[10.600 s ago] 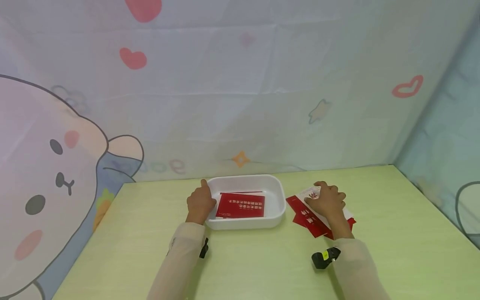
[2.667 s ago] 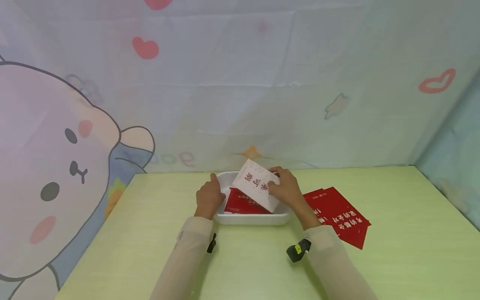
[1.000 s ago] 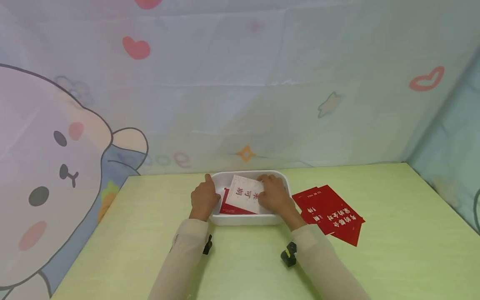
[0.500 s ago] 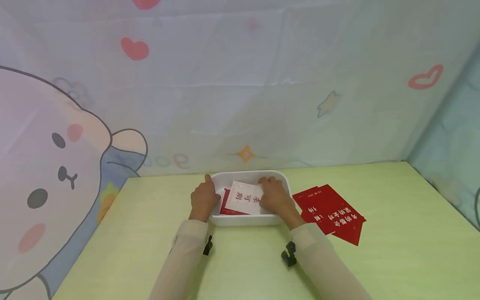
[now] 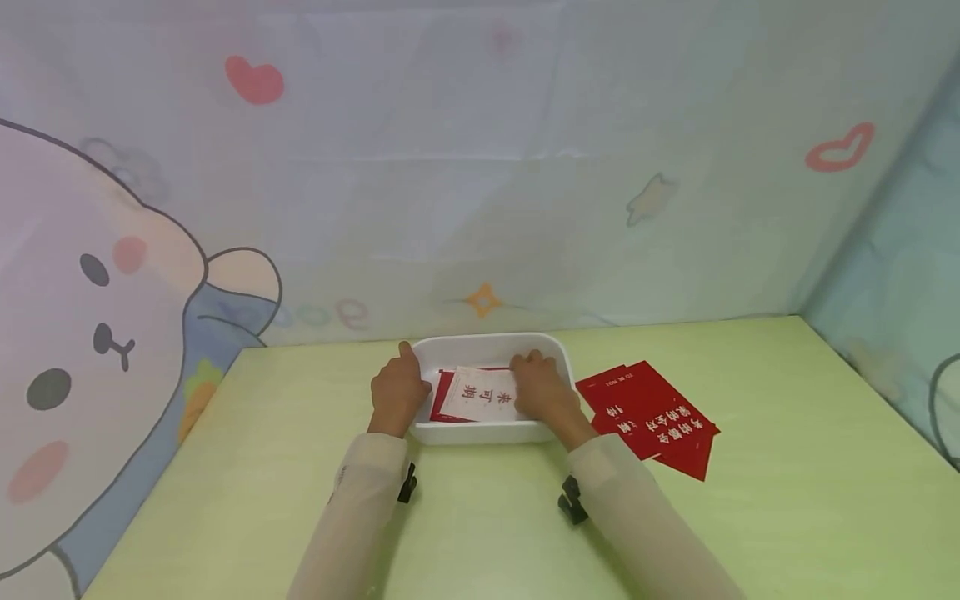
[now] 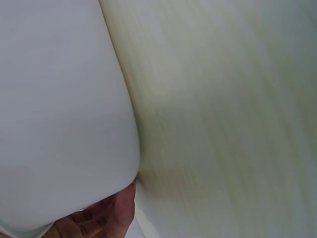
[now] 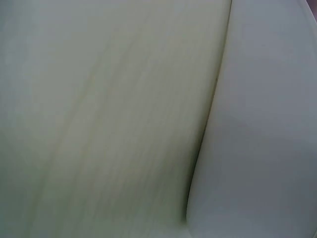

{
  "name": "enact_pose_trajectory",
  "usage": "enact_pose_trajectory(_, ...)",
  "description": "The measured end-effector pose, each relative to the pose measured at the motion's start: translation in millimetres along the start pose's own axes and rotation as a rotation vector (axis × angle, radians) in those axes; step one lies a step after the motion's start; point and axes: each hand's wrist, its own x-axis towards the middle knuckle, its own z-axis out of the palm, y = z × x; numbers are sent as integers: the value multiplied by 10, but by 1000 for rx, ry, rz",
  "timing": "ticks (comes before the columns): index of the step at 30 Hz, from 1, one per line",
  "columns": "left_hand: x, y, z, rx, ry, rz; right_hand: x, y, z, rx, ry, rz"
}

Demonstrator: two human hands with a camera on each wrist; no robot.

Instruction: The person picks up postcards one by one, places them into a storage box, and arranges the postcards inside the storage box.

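Note:
A white tray (image 5: 487, 344) stands mid-table. My left hand (image 5: 398, 393) grips its left rim, thumb pointing up along the edge. A white card (image 5: 480, 393) with red characters lies in the tray on top of a red card (image 5: 441, 392). My right hand (image 5: 537, 388) holds the white card's right end, down inside the tray. In the left wrist view the tray's white wall (image 6: 59, 109) fills the left side, with my fingers (image 6: 106, 217) just below it. The right wrist view shows only the tray wall (image 7: 262, 124) and the green table (image 7: 99, 99).
Several red cards (image 5: 651, 412) with white characters lie fanned on the green table (image 5: 787, 467) right of the tray. A cartoon-printed cloth backdrop (image 5: 480, 167) closes off the back, left and right sides.
My right hand has lowered the white card from a tilt until it lies flat on the red card in the tray. My left hand has stayed on the rim.

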Motion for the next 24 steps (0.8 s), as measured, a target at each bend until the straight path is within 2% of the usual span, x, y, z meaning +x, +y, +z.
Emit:
enact_pose_trajectory(10,-39,-15,-59,-5,-11,-2,17,-27,30,-46,1,22)
enact_pose_trajectory(24,-50,-35,-26,-9,-15,-4,-2,-36,61,-75,16,27)
